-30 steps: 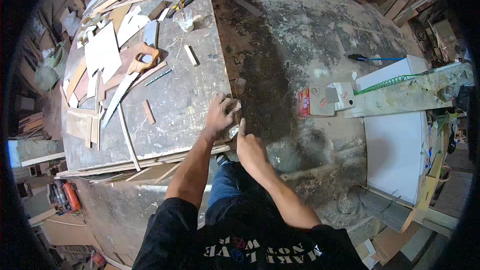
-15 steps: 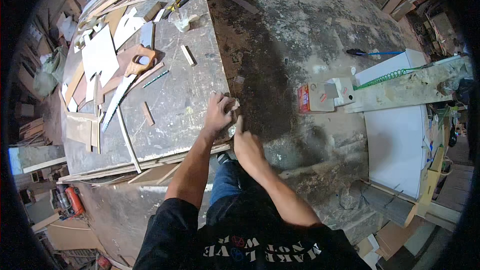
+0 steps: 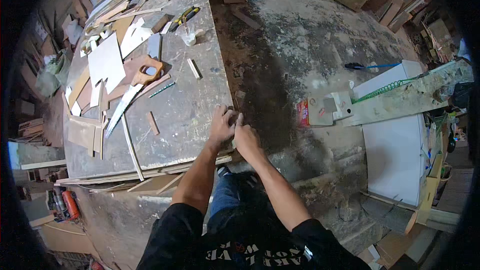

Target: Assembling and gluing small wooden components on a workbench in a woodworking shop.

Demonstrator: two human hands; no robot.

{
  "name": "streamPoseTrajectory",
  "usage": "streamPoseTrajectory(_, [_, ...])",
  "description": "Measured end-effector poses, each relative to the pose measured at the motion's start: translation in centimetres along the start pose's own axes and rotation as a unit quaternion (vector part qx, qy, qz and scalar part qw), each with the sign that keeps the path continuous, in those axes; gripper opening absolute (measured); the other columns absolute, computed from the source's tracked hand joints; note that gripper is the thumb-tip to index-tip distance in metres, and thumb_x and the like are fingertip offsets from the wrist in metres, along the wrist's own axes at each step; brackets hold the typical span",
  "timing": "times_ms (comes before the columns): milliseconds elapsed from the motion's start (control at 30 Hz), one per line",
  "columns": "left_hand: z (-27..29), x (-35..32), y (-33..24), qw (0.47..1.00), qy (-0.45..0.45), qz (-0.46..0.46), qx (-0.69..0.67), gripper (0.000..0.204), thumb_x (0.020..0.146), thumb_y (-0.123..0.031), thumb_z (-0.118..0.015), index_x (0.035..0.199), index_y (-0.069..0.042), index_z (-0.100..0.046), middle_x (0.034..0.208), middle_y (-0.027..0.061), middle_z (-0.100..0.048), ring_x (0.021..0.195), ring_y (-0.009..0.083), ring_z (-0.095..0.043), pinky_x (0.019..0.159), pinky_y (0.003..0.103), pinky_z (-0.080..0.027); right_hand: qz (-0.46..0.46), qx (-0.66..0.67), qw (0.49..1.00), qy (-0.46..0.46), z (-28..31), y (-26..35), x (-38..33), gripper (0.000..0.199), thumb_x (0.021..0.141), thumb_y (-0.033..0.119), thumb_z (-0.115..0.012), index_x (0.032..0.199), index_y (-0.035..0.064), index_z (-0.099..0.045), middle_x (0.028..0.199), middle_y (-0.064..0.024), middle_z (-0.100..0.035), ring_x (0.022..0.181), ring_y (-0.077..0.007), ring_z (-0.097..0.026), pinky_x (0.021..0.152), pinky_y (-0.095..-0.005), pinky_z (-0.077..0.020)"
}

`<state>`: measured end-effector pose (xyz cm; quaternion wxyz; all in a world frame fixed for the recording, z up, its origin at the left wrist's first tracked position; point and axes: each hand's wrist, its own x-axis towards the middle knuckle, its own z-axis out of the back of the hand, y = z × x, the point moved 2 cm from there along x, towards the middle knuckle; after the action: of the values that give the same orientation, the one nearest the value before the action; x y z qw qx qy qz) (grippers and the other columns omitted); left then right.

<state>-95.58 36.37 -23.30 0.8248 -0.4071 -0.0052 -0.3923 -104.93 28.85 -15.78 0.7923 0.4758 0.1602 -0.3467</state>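
My left hand (image 3: 221, 124) is closed at the right edge of the worktable (image 3: 182, 142), fingers bent around something small that I cannot make out. Right beside it, my right hand (image 3: 247, 137) is closed too, its fingertips meeting those of the left. Whatever lies between the fingers is mostly hidden. To the left on the tabletop are a small wooden strip (image 3: 153, 123), a green pencil (image 3: 162, 89) and a handsaw (image 3: 123, 108) with a wooden handle. Another short strip (image 3: 194, 69) lies farther off.
White board offcuts (image 3: 106, 63) and wood scraps crowd the table's left side. Yellow-black pliers (image 3: 186, 16) and a clear plastic cup (image 3: 188, 37) sit at the back. On the right are a cardboard box (image 3: 320, 111), a white panel (image 3: 393, 157) and a green coiled hose (image 3: 382, 91).
My right hand has drawn in against the left, its outstretched index finger now bent. A pale bit seen at my left fingertips is now hidden. The whole view has shifted slightly.
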Motion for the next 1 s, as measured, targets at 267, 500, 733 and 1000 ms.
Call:
streamPoseTrajectory(267, [0.1,-0.1,0.6,1.000,0.014,-0.018,0.017,0.033,0.060,-0.011,-0.067,0.092,-0.004,-0.060,0.087,0.0151,-0.047,0.086,0.0353,-0.044,0.074,0.042,-0.039,0.091,-0.220,0.971,-0.015,-1.5,-2.5,-4.8,0.053,0.088,0.010,-0.041,0.136,-0.0058,-0.026,0.080,-0.0324,-0.060,0.078,-0.0425,-0.062,0.066,-0.0489,-0.0503])
streamPoseTrajectory(500, [0.2,0.0,0.0,1.000,0.012,0.006,0.022,0.025,0.065,-0.012,-0.065,0.089,-0.005,-0.060,0.089,0.0158,-0.047,0.087,0.0359,-0.045,0.076,0.044,-0.039,0.108,-0.119,0.987,-0.021,-0.8,-1.2,-0.1,0.061,0.085,0.003,-0.040,0.140,-0.0055,-0.015,0.081,-0.0314,-0.060,0.071,-0.0432,-0.062,0.062,-0.0495,-0.0503])
streamPoseTrajectory(733, [-0.1,-0.1,0.3,1.000,0.025,0.007,0.007,0.027,0.063,-0.011,-0.064,0.090,-0.005,-0.062,0.088,0.0151,-0.048,0.087,0.0349,-0.046,0.075,0.043,-0.040,0.088,-0.230,0.969,-0.010,-0.1,-0.5,-3.3,0.061,0.084,0.003,-0.043,0.139,-0.0064,-0.017,0.081,-0.0316,-0.060,0.073,-0.0406,-0.062,0.064,-0.0479,-0.0511])
streamPoseTrajectory(1000, [0.4,0.0,-0.3,0.999,0.011,-0.016,0.029,0.027,0.063,-0.007,-0.064,0.090,-0.005,-0.061,0.089,0.0161,-0.049,0.087,0.0365,-0.046,0.077,0.044,-0.041,0.118,-0.234,0.962,-0.078,-0.8,-1.8,-5.4,0.063,0.084,0.002,-0.043,0.140,-0.0066,-0.015,0.081,-0.0313,-0.060,0.077,-0.0397,-0.063,0.065,-0.0469,-0.0515])
